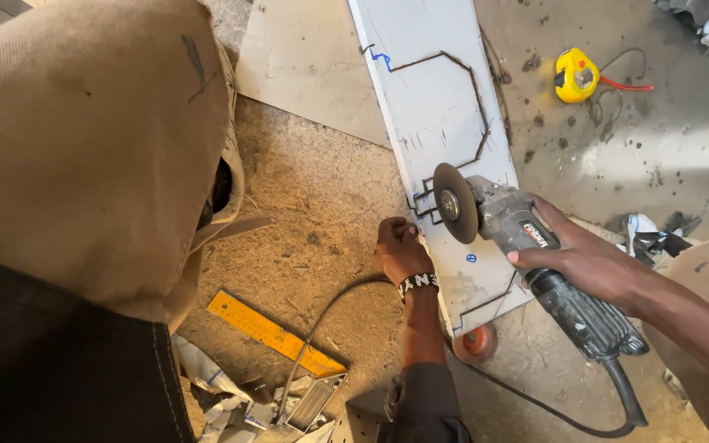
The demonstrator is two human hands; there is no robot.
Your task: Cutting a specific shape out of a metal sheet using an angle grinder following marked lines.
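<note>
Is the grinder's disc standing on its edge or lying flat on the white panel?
On edge: the disc stands upright over the white panel, beside the cut line.
</note>
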